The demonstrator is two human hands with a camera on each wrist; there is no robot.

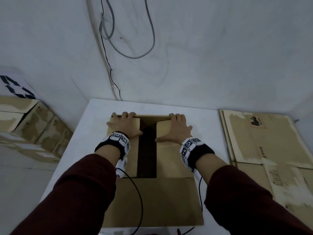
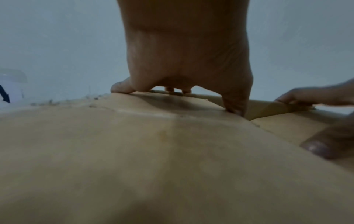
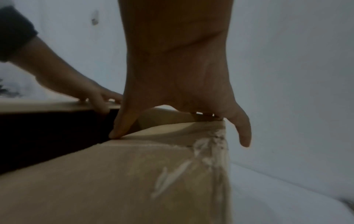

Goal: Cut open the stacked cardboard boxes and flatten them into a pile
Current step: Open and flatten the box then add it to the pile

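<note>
A brown cardboard box [image 1: 152,197] stands on a white table [image 1: 76,141], its two top flaps apart with a dark gap [image 1: 147,150] between them. My left hand [image 1: 125,124] lies spread on the left flap [image 1: 133,155], fingertips at the far edge, thumb by the gap. My right hand [image 1: 176,128] lies spread the same way on the right flap [image 1: 171,160]. In the left wrist view the left hand [image 2: 184,60] arches over the flap [image 2: 153,151]. In the right wrist view the right hand [image 3: 178,68] has its thumb on the flap's inner edge and its little finger off the box's side [image 3: 114,181].
Stacked closed cardboard boxes [image 1: 30,122] stand left of the table, with a white box [image 1: 15,87] behind them. A pile of flattened cardboard [image 1: 271,146] lies at the right. Cables [image 1: 108,31] hang on the white wall behind. Wrist-camera cords trail over the box's near side.
</note>
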